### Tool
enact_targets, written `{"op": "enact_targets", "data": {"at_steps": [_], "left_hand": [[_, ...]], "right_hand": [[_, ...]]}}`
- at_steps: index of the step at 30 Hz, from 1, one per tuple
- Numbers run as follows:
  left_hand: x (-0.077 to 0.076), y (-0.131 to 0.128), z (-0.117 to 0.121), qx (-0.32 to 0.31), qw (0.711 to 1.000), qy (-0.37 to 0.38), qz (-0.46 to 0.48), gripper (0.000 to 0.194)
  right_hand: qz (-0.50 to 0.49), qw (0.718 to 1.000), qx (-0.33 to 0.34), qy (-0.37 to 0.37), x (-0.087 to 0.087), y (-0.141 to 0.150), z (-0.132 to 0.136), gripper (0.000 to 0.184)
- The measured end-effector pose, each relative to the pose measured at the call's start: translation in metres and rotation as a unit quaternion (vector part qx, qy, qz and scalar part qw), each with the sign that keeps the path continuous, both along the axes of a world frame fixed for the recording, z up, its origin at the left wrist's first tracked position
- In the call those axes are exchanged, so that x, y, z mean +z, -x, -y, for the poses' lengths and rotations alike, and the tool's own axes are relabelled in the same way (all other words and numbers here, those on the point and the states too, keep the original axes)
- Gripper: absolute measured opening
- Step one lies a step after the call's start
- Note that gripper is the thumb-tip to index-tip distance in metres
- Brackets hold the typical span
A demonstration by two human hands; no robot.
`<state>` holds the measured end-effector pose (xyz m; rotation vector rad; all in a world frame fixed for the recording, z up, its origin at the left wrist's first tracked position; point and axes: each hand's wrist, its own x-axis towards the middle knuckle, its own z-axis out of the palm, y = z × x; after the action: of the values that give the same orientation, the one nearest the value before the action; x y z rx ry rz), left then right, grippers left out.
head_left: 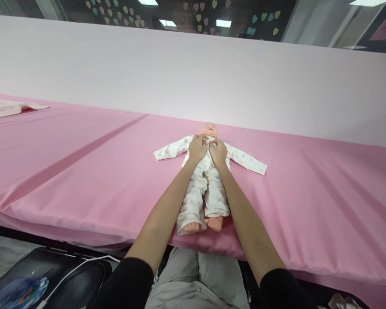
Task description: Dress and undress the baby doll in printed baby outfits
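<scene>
A baby doll (209,128) lies on its back, its head away from me and its bare feet towards me. It wears a white patterned baby shirt (244,161), sleeves spread out to both sides, and matching pants (193,195). At the upper chest, my left hand (197,148) has its fingers closed on the shirt's front edge near the collar. Close beside it, my right hand (218,152) pinches the other side of the same front. Below my hands the shirt front parts slightly. The small fastening between my fingertips is too hidden to make out.
The doll rests on a pink-covered table (83,171) against a white wall (180,77). A folded pale pink cloth (6,107) lies at the far left. Below the table's near edge at left are a black chair (67,274) and a white cable (80,265).
</scene>
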<state>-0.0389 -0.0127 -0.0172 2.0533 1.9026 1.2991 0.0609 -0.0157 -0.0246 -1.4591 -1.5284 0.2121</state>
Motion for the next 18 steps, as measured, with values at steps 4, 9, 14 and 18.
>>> {"op": "enact_targets", "data": {"at_steps": [4,9,14,18], "left_hand": [[-0.0005,0.0023,-0.0024,-0.042,0.999,-0.002,0.021,0.025],[0.0014,0.0034,-0.0039,-0.048,0.999,-0.002,0.015,0.016],[0.001,0.0043,-0.0065,-0.107,0.992,-0.002,0.065,0.014],[-0.002,0.0061,-0.0104,-0.14,0.981,-0.003,0.136,0.013]], "right_hand": [[-0.034,0.999,0.01,-0.008,-0.0017,-0.0019,-0.0027,0.02],[-0.047,0.999,0.015,0.002,-0.0014,-0.0036,-0.0066,0.024],[-0.063,0.998,0.027,0.015,0.0014,-0.0059,-0.0069,0.025],[-0.114,0.992,0.05,0.008,0.0031,-0.0075,-0.0053,0.023]]}}
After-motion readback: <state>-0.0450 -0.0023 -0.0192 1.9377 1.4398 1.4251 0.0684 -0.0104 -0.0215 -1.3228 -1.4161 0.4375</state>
